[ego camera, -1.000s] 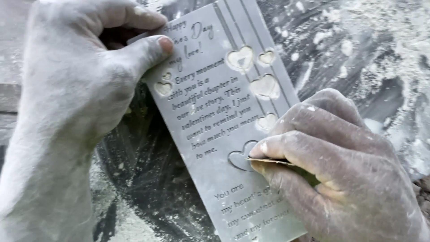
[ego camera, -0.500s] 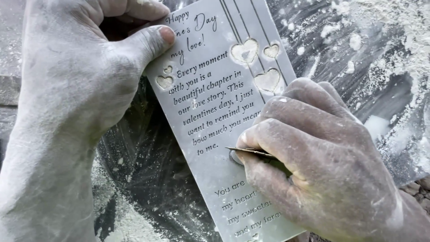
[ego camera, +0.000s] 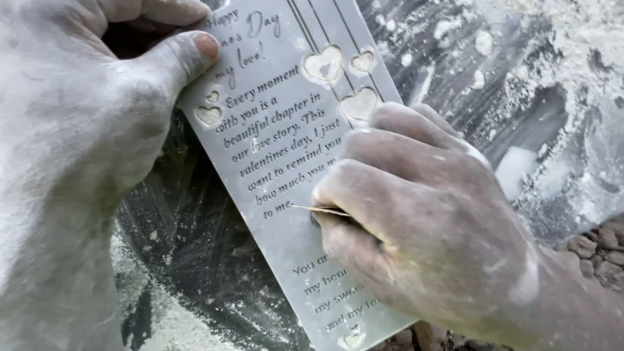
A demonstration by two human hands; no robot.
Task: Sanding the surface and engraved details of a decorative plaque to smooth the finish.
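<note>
Surface: a dark work surface (ego camera: pixel 195 260) is lying under everything, streaked with pale dust, with white powder heaps (ego camera: pixel 559 58) gathering at the upper right.
Plaque: a long grey engraved plaque (ego camera: pixel 286 162) is running slantwise from the top centre to the bottom centre, carved with lettering and heart shapes.
Containers: none showing.
Left hand: the dust-coated left hand (ego camera: pixel 84 123) is gripping the plaque's upper left edge, thumb pressing on its face.
Right hand: the right hand (ego camera: pixel 422 221) is resting on the plaque's middle, fingers curled tight, pinching a thin pointed tool (ego camera: pixel 322 210) whose tip is touching the lettering.
Change: the right hand is now covering more of the heart carvings than half a second ago, sitting higher on the plaque.
</note>
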